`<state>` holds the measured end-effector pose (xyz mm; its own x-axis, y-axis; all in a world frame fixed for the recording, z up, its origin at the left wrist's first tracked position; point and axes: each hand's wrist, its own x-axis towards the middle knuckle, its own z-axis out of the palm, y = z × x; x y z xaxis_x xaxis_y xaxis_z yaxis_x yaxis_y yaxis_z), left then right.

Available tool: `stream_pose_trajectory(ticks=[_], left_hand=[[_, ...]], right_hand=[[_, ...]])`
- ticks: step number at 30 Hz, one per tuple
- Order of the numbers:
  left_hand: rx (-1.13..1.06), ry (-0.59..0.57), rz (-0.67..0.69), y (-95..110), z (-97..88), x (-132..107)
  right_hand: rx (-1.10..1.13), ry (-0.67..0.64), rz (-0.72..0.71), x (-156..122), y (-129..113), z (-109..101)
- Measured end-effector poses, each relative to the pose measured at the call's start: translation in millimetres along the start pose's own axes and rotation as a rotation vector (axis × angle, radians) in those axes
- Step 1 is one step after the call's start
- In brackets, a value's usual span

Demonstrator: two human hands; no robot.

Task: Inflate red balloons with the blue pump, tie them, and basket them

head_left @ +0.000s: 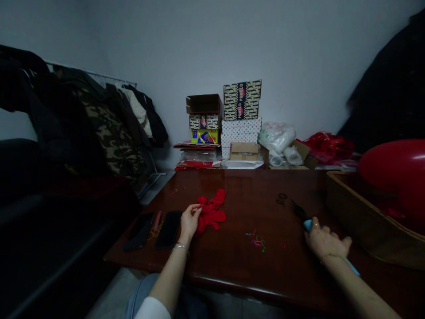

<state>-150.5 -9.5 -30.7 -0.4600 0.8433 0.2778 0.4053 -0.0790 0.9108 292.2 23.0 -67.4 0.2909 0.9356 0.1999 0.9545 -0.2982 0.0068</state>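
My left hand (190, 220) pinches a limp red balloon at the near left edge of a small heap of uninflated red balloons (212, 215) on the table. To the right, my right hand (327, 241) lies palm down with its fingers curled over a light-blue balloon hand pump (308, 224). The pump's black nozzle (299, 210) points away to the far left, and its blue rear end shows beneath my wrist. My palm hides the pump's middle. Between my hands lie several small coloured rubber bands (259, 243).
Left of the balloons lie two dark phones (168, 229) and a reddish stick-shaped item (157, 220). Black loops (281, 199) lie near the nozzle. A wicker basket (368, 241) holding inflated red balloons (395, 166) borders the right side. Stacked boxes (241, 133) stand behind the brown table (232, 261).
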Motion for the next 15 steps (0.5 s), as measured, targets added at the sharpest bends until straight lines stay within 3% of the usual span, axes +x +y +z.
stream_pose_trajectory(ticks=[4,9,13,15], left_hand=[[-0.095,0.002,-0.017,-5.6,-1.0,3.6],[-0.021,0.004,-0.001,2.3,-6.7,5.0],[0.056,0.034,0.03,10.9,-9.3,8.3],[0.111,0.043,0.051,14.4,-10.6,10.8]], right_hand=[[0.001,-0.006,-0.006,-0.5,2.9,0.2],[0.008,0.104,-0.107,-6.8,-2.9,-14.1],[0.08,0.207,-0.339,-13.4,-26.3,-43.8],[0.168,0.255,-0.522,-19.5,-43.7,-61.6]])
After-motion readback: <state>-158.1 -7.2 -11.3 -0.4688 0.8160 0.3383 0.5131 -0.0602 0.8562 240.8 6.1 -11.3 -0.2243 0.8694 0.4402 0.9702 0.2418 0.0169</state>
